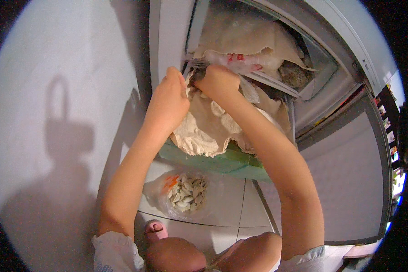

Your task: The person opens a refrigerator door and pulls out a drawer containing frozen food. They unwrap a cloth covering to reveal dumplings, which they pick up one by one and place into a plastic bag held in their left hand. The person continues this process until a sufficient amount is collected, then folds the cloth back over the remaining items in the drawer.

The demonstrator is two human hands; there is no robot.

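My left hand [170, 102] pinches the upper left edge of a frayed beige cloth [195, 136]. This cloth lines a pulled-out drawer with a translucent green front [214, 163]. My right hand [221, 81] reaches into the cloth's back left corner. Its fingertips are hidden, so what they hold cannot be told. Several pale, flattish pieces [217, 108] lie on the cloth, partly behind my right forearm. A clear plastic bag with red print [238, 59] is just behind my right hand.
Above the drawer, an open refrigerator compartment [326, 71] holds more beige cloth [241, 37] and a dark bundle [294, 74]. The refrigerator door [346, 163] is at right, a white wall [64, 102] at left. On the tiled floor [224, 204] sits a plastic bag of pale pieces [187, 193].
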